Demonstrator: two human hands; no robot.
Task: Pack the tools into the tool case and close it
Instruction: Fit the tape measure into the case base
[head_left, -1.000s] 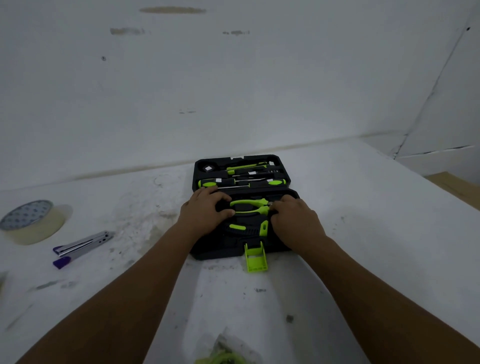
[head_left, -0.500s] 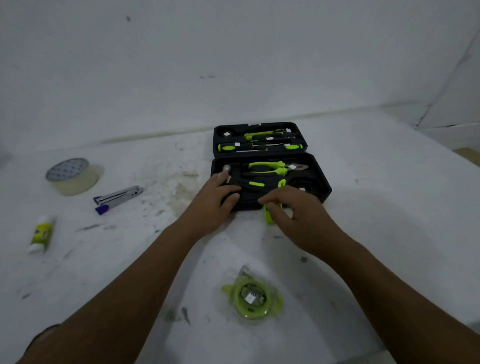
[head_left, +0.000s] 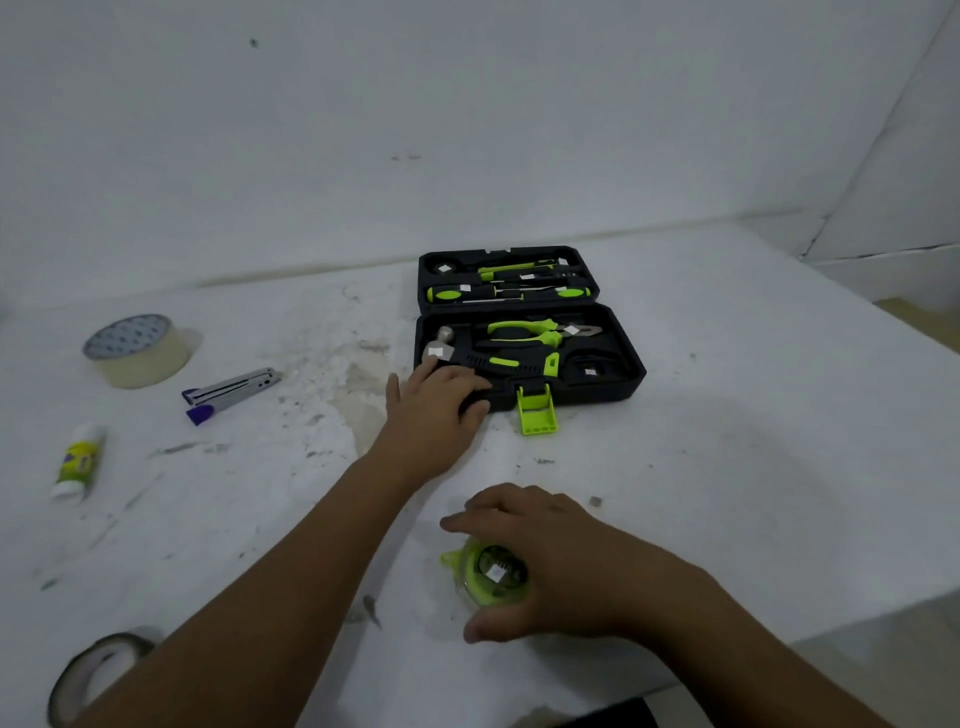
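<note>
One tool lies outside the tool case (head_left: 610, 389): the green tape measure (head_left: 491, 574), on the worktop (head_left: 727, 493) well short of it. Over it arches the right hand (head_left: 550, 561), fingers curled round its rim. Resting on the case's near left corner is the left hand (head_left: 434, 410), fingers relaxed. Seated: hammer (head_left: 441, 347), pliers (head_left: 530, 332), screwdrivers (head_left: 509, 293). Outstanding, in my judgement: seat the tape in the vacant pocket (head_left: 589, 370), close up, fasten the latch (head_left: 536, 413).

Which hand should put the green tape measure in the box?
The right hand: its fingers curl around the tape measure, while the left hand rests on the tool case, farther away.
</note>
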